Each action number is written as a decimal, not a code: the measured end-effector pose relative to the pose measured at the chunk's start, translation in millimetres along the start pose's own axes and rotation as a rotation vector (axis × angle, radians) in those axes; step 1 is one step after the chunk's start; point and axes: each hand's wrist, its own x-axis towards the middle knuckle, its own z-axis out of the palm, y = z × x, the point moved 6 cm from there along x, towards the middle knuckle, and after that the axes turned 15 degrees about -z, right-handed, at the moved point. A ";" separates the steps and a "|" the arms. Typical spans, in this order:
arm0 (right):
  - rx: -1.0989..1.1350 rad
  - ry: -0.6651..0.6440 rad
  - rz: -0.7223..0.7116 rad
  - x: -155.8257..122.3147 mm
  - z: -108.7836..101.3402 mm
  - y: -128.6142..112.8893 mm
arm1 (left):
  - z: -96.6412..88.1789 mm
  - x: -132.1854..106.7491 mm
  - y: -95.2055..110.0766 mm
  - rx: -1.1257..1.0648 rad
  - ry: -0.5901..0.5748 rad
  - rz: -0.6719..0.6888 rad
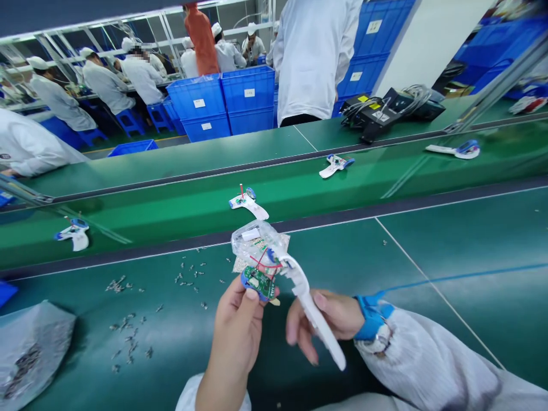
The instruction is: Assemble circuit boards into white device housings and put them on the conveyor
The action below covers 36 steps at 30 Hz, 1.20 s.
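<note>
My left hand (240, 325) pinches a green circuit board (259, 282) with a blue rim between thumb and fingers. Red wires run from the board toward the top of a curved white plastic handle shell (314, 314). My right hand (327, 319) is around this shell, thumb at its edge and fingers behind it, slightly blurred. A blue wrist strap (370, 319) with a cord is on the right wrist. Just beyond the board lies a clear plastic bag (252, 240) with small boards in it, partly hidden by the shell.
Small metal parts (128, 337) lie scattered at left beside a bag (34, 354) of more such parts. Several white-and-blue gun-shaped assemblies, including one nearby (252, 205), sit on the green conveyor (180, 208). Opposite are black devices with cables (385, 111), blue crates (197, 105) and people in white.
</note>
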 end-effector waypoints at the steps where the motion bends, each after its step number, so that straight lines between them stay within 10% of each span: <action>1: -0.198 0.128 -0.023 0.9 -10.9 -11.0 | -1.4 -2.4 2.3 0.013 0.005 0.020; 5: -0.609 0.474 -0.232 6.0 -17.7 -76.0 | 2.7 -14.0 6.9 0.172 0.024 0.031; 8: -0.949 0.338 -0.453 17.9 18.4 -112.9 | 10.0 -21.4 8.9 0.254 0.075 0.011; 12: -1.111 0.209 -0.524 28.7 49.5 -118.5 | 12.7 -27.4 18.2 0.460 0.220 0.080; 19: -0.977 0.232 -0.432 32.5 41.2 -109.3 | 15.4 -31.3 30.5 0.781 0.311 0.247; 26: -0.973 0.359 -0.481 38.3 5.7 -121.6 | 5.7 -20.5 17.6 0.308 0.124 0.058; 31: -0.916 -0.077 -0.508 44.2 28.8 -116.8 | 3.2 -12.8 10.4 0.055 -0.098 -0.039; 36: -0.927 -0.111 -0.451 41.0 37.9 -109.2 | 9.1 -10.7 9.9 -0.071 -0.177 -0.116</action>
